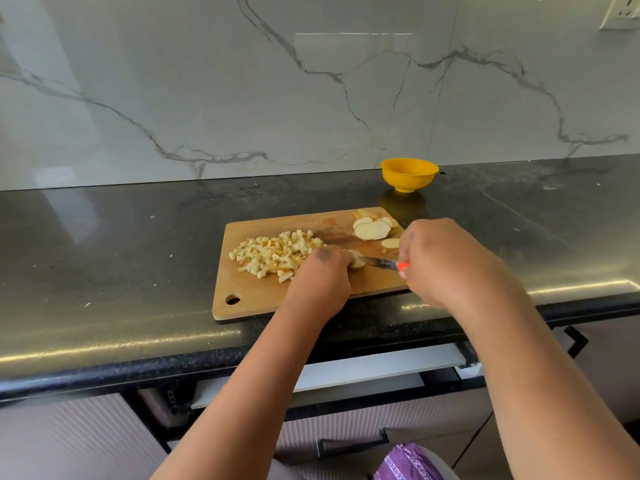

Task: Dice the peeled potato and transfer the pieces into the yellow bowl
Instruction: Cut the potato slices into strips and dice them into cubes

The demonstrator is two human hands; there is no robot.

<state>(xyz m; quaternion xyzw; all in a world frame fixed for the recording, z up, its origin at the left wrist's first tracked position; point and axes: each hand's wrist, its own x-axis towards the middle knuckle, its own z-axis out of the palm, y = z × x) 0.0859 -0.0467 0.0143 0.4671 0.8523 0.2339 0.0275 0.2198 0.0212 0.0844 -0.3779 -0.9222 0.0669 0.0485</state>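
potato point(356, 262) slice pale, left hand point(323, 277) pinning it, right hand point(446, 261) gripping knife point(379, 263); diced cubes point(277, 254) heaped beside.

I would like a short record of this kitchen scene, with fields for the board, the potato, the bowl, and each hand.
board: wooden board on the dark counter
dice: pile on the board's left part
slices: uncut slices at the board's far right corner
bowl: yellow bowl behind the board, no pieces visible inside
left hand: holds a potato piece
right hand: grips the knife, blade at the piece
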